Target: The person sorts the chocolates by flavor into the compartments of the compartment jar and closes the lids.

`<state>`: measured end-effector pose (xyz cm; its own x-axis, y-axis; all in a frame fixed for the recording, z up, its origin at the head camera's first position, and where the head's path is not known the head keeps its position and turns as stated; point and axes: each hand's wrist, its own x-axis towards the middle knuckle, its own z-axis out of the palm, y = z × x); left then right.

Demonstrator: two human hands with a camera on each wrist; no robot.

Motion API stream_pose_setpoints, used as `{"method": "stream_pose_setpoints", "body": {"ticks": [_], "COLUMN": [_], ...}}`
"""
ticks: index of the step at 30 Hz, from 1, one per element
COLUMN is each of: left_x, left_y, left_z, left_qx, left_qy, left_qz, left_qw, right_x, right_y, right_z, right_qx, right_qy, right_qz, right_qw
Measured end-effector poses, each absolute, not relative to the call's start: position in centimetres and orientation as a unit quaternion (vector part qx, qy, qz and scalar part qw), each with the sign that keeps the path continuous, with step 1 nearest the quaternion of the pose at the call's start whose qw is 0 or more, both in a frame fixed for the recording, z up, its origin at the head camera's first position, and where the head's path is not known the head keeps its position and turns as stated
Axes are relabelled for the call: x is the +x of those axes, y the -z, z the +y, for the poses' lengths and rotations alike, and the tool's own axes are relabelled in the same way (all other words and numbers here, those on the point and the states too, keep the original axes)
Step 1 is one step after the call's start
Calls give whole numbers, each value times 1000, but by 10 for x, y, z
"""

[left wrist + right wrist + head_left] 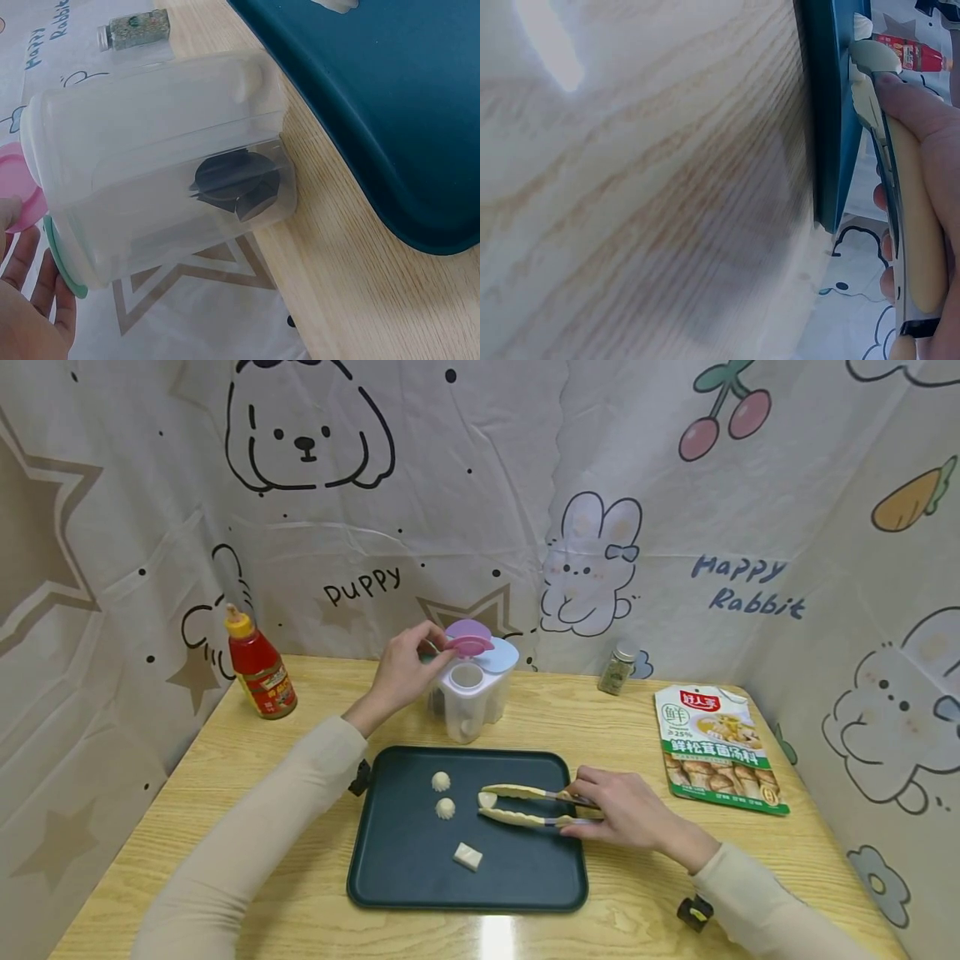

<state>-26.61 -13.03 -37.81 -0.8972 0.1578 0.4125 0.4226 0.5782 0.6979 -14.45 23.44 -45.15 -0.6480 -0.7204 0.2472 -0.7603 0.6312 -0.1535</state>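
My left hand is at the top of a clear plastic container and pinches its raised pink lid. Below that lid, a round opening shows. In the left wrist view, the thumb is on the pink lid while other fingers touch a green lid. My right hand grips yellow-tipped tongs over a dark tray. Between the tong tips is a small white piece. Two round ridged cream-coloured pieces and a white rectangular block lie on the tray.
A red sauce bottle with a yellow cap stands at the back left. Behind the tray to the right are a small spice jar and a flat food packet. Inside the container are dark pieces and a pale piece.
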Motion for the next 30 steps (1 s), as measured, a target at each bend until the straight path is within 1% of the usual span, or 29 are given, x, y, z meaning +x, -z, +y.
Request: {"method": "stream_pose_setpoints", "body": {"ticks": [6, 14, 24, 30], "left_x": [-266, -266, -266, -265], "left_y": [378, 378, 377, 377], "left_z": [-131, -131, -131, -130], "left_qx": [-165, -164, -163, -164], "left_qy": [431, 434, 430, 430], "left_qz": [-873, -873, -874, -874], "left_qw": [155, 152, 154, 154], "right_x": [-145, -152, -170, -183], "right_y": [445, 423, 393, 373], "right_z": [236, 235, 233, 228], "right_qx": [411, 408, 435, 428], "right_qy": [-124, -120, -117, -111], "right_qz": [-898, -896, -866, -868], "right_qw": [97, 131, 215, 226]}}
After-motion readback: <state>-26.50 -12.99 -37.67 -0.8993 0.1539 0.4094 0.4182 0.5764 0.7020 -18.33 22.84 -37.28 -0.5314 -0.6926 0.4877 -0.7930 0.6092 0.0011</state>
